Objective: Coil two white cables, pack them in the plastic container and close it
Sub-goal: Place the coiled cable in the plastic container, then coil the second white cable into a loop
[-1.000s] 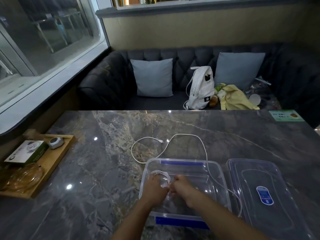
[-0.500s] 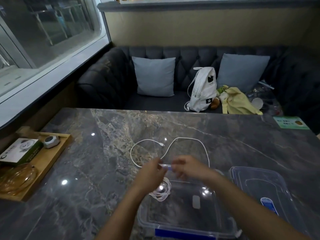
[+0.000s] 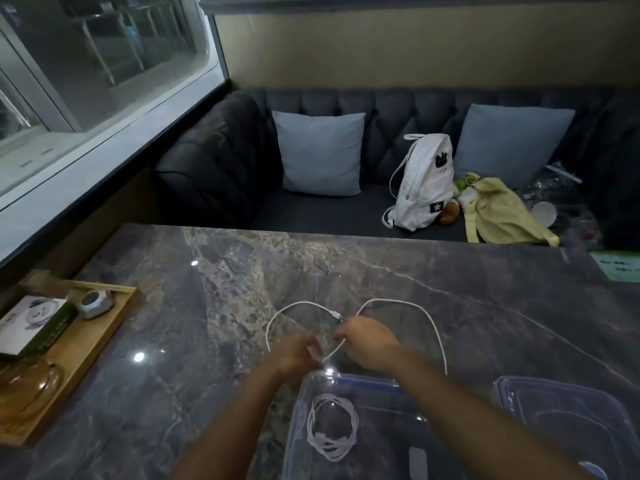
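Observation:
A coiled white cable point(image 3: 331, 432) lies inside the clear plastic container point(image 3: 294, 427) at the bottom middle of the marble table. A second white cable point(image 3: 429, 320) lies uncoiled in loops on the table beyond the container. My left hand point(image 3: 294, 353) and my right hand point(image 3: 369, 342) are just past the container's far rim, both pinching a stretch of this loose cable between them. Its plug end point(image 3: 335, 314) rests near my right fingertips. The container's clear lid point(image 3: 568, 417) lies flat on the table to the right.
A wooden tray point(image 3: 104, 327) with a box, a small round device and a glass dish sits at the table's left edge. Beyond the table is a dark sofa with cushions, a white backpack point(image 3: 422, 178) and a yellow cloth.
Both hands rose out of the container, leaving the coiled cable in it, moved forward to the loose cable on the table and took hold of it. The view tilted up.

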The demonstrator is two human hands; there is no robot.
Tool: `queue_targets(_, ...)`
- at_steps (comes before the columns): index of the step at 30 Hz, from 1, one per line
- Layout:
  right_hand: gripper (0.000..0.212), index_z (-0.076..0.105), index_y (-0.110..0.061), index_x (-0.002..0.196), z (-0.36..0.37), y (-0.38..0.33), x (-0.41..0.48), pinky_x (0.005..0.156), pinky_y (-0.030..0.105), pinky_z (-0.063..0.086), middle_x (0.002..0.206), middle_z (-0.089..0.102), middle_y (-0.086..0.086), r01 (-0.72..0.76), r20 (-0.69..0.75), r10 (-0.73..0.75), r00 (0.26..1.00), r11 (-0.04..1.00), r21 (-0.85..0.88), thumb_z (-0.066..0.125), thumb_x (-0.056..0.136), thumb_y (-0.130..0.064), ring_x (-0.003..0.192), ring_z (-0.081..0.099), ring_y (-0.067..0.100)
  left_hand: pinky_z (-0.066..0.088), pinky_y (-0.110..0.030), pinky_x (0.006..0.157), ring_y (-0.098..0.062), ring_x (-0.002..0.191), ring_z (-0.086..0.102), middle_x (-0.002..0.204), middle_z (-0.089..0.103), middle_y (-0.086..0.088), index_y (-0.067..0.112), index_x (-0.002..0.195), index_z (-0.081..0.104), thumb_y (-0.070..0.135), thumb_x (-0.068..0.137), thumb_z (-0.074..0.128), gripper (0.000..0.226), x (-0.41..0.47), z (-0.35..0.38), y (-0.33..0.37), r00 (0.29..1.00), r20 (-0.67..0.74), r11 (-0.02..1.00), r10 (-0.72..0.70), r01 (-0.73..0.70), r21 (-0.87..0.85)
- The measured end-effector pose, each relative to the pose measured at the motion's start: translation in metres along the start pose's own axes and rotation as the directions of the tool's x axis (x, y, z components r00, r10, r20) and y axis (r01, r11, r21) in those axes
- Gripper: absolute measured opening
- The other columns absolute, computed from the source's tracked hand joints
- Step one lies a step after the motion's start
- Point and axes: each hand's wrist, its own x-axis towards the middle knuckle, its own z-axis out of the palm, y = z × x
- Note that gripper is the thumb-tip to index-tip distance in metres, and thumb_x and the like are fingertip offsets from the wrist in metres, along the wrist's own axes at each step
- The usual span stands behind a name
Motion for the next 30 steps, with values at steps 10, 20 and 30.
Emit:
queue_targets(10,0.02,0.058,-0.007,0.101,0.017,0.011,0.014,0.095,0.04,0.032,0.116,0.06,0.017,0.14,0.036,-0.136,0.99,0.958,-0.252,0.047,0.085,-0.012,0.112,0.051,0.031,0.04,-0.037,0.081,-0.034,0.101,0.058,0.108,0.063,-0.019,0.014,0.096,0.047,0.032,0.086,0.053,0.021,-0.001,0.012,-0.016,0.994,0.017,0.942,0.109,-0.109,0.318)
queue_targets(20,0.014,0.067,-0.007,0.087,-0.057,-0.008,-0.011,0.075,0.019,0.041,0.078,0.066,0.008,0.328,-0.487,-0.152,0.86,0.896,0.299,0.057,0.088,-0.017,0.073,0.057,0.015,0.042,-0.021,0.058,-0.006,0.059,0.052,0.066,0.058,0.004,0.013,0.084,0.058,0.024,0.092,0.052,0.014,-0.03,-0.067,0.057,0.853,-0.377,0.902,0.361,-0.423,-0.092)
queue_targets(30,0.029,0.065,-0.011,0.108,-0.134,0.024,-0.064,0.091,0.039,0.041,0.107,0.065,0.01,0.125,-0.653,0.097,0.751,0.95,0.285,0.063,0.084,-0.026,0.101,0.058,0.023,0.031,-0.016,0.039,-0.005,0.04,0.035,0.046,0.043,0.01,0.018,0.068,0.058,0.017,0.095,0.047,0.029,-0.061,-0.089,0.082,0.915,-0.358,0.73,0.186,-0.373,-0.573)
